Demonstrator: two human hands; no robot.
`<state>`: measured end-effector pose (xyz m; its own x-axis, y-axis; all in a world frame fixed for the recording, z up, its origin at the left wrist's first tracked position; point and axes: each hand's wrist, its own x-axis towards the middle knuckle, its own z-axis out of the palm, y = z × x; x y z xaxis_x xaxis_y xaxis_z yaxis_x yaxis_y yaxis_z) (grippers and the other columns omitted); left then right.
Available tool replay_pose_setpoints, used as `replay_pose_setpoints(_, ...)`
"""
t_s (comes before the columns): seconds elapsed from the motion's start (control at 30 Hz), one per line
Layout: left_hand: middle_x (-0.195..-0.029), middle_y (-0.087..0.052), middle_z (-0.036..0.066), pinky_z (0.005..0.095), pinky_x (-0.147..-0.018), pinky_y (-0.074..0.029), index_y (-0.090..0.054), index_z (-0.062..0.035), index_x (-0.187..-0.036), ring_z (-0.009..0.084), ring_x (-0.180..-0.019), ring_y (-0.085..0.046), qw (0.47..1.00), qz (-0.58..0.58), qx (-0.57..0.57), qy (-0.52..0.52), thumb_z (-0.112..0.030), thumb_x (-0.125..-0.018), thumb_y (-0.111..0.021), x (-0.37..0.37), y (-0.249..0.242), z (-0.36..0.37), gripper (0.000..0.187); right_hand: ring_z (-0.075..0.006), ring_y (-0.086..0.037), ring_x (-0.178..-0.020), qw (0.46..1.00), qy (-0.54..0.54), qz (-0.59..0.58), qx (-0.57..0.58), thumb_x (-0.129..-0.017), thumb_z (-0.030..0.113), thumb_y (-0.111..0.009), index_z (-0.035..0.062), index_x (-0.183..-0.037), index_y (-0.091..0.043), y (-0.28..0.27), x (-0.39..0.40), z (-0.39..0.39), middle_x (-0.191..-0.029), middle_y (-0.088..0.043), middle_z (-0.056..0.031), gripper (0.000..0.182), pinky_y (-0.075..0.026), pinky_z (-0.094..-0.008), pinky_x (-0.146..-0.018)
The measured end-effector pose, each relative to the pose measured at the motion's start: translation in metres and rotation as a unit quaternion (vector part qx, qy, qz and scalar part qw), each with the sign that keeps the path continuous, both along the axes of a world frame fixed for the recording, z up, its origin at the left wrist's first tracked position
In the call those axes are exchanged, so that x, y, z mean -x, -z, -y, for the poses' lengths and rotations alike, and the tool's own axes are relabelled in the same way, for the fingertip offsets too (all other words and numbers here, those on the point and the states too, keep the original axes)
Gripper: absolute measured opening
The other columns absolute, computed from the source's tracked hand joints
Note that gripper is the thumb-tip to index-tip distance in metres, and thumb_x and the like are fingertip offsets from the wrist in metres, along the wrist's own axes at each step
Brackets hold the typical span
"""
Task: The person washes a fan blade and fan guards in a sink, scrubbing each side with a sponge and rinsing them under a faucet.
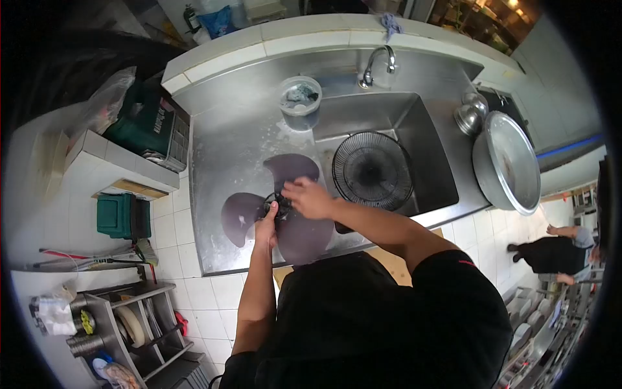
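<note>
A dark purple three-bladed fan blade (299, 238) is held over the steel counter left of the sink. My left hand (266, 225) grips it at the black hub, thumb up along the hub's near side. My right hand (311, 198) is bent over the hub's right side, its fingers curled against the blade root; whatever may be under the fingertips is hidden. A round black fan grille (372, 170) lies in the sink (435, 170). Behind the fan blade stands a clear plastic tub (301, 117) holding cloudy water and a dark scrap of something.
A curved faucet (379, 65) rises behind the sink. Metal bowls (470, 117) and a large aluminium basin (506, 162) stand at the right. Green crates (146, 126) and a metal shelf (139, 330) are on the left. Another person (557, 253) is far right.
</note>
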<state>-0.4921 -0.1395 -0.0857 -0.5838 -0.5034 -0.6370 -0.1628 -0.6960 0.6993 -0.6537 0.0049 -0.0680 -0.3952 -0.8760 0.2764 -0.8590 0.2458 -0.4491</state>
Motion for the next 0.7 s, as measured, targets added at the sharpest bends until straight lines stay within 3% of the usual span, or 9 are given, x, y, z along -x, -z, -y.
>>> replay_pose_setpoints(0.07, -0.118, -0.072, 0.012, 0.0426, -0.087, -0.06, -0.065, 0.0017, -0.127, 0.0255, -0.101, -0.071, 1.0, -0.006, -0.001, -0.001, -0.032, -0.09, -0.085, 0.004, -0.004, 0.001, 0.053, -0.0377, -0.054, -0.128, 0.995, -0.104, 0.007, -0.002, -0.089, 0.018, -0.068, 0.01, -0.138, -0.064, -0.001, 0.009, 0.006, -0.147, -0.06, -0.0109, 0.049, -0.049, -0.0468, -0.106)
replay_pose_setpoints(0.17, -0.117, -0.072, 0.013, 0.0429, -0.087, -0.06, -0.065, 0.0019, -0.128, 0.0253, -0.101, -0.071, 1.0, -0.023, 0.004, -0.005, -0.032, -0.09, -0.085, -0.002, -0.004, -0.005, 0.055, -0.0362, -0.054, -0.132, 0.987, 0.127, 0.022, -0.095, -0.091, 0.02, -0.07, 0.0082, -0.134, -0.066, -0.002, 0.056, 0.027, -0.145, -0.062, -0.0154, 0.045, -0.043, -0.0444, -0.114)
replay_pose_setpoints(0.23, -0.12, -0.07, 0.014, 0.0427, -0.087, -0.06, -0.064, 0.0016, -0.13, 0.0253, -0.102, -0.07, 0.999, 0.019, 0.026, -0.009, -0.034, -0.088, -0.087, -0.003, -0.011, -0.007, 0.059, -0.0358, -0.054, -0.132, 0.991, 0.045, -0.011, -0.122, -0.088, 0.016, -0.072, 0.0116, -0.133, -0.068, 0.005, 0.041, 0.032, -0.146, -0.062, -0.0123, 0.046, -0.044, -0.0459, -0.113)
replay_pose_setpoints(0.3, -0.121, -0.069, 0.015, 0.0427, -0.087, -0.06, -0.063, 0.0013, -0.131, 0.0257, -0.103, -0.069, 1.0, -0.004, 0.028, -0.001, -0.035, -0.088, -0.087, 0.001, -0.006, -0.001, 0.062, -0.0369, -0.055, -0.129, 0.986, -0.145, 0.076, -0.025, -0.085, 0.011, -0.071, 0.0126, -0.133, -0.068, -0.013, 0.018, 0.028, -0.145, -0.062, -0.0111, 0.048, -0.045, -0.0479, -0.109)
replay_pose_setpoints(0.47, -0.123, -0.068, 0.016, 0.0443, -0.084, -0.061, -0.059, 0.0026, -0.135, 0.0276, -0.103, -0.07, 1.0, 0.004, 0.021, -0.012, -0.035, -0.087, -0.087, -0.005, -0.004, -0.005, 0.067, -0.0386, -0.052, -0.134, 0.992, 0.055, 0.073, -0.083, -0.089, 0.014, -0.07, 0.0159, -0.134, -0.068, -0.014, 0.054, 0.07, -0.15, -0.058, -0.0092, 0.045, -0.044, -0.0437, -0.114)
replay_pose_setpoints(0.53, -0.123, -0.068, 0.017, 0.0439, -0.084, -0.061, -0.059, 0.0028, -0.134, 0.0273, -0.103, -0.07, 1.0, -0.002, 0.013, -0.016, -0.035, -0.087, -0.087, -0.007, -0.015, -0.009, 0.066, -0.038, -0.05, -0.137, 0.96, -0.22, 0.127, -0.117, -0.092, 0.014, -0.067, 0.015, -0.135, -0.067, -0.02, 0.046, 0.074, -0.153, -0.056, -0.0077, 0.043, -0.044, -0.044, -0.114)
replay_pose_setpoints(0.57, -0.122, -0.068, 0.017, 0.0434, -0.085, -0.06, -0.06, 0.0031, -0.133, 0.027, -0.103, -0.07, 1.0, -0.011, 0.003, -0.017, -0.035, -0.087, -0.087, -0.004, -0.02, -0.011, 0.065, -0.038, -0.05, -0.137, 0.959, -0.228, 0.121, -0.119, -0.092, 0.014, -0.067, 0.015, -0.135, -0.067, -0.026, 0.053, 0.081, -0.153, -0.056, -0.0077, 0.043, -0.044, -0.044, -0.114)
replay_pose_setpoints(0.63, -0.121, -0.069, 0.017, 0.0433, -0.086, -0.06, -0.062, 0.0031, -0.13, 0.0269, -0.105, -0.069, 1.0, 0.004, -0.003, -0.013, -0.036, -0.088, -0.086, -0.007, -0.019, -0.011, 0.062, -0.0353, -0.047, -0.14, 0.985, -0.07, 0.103, -0.122, -0.093, 0.014, -0.067, 0.0162, -0.137, -0.066, -0.019, 0.062, 0.098, -0.154, -0.055, -0.0054, 0.044, -0.042, -0.0435, -0.116)
replay_pose_setpoints(0.7, -0.12, -0.069, 0.017, 0.0417, -0.087, -0.059, -0.064, 0.0033, -0.128, 0.0262, -0.105, -0.069, 0.998, 0.007, 0.043, -0.036, -0.037, -0.089, -0.085, -0.003, -0.015, -0.013, 0.06, -0.0349, -0.046, -0.142, 0.985, -0.051, 0.093, -0.139, -0.092, 0.015, -0.069, 0.0173, -0.138, -0.065, -0.014, 0.063, 0.118, -0.154, -0.055, -0.0046, 0.046, -0.041, -0.0441, -0.117)
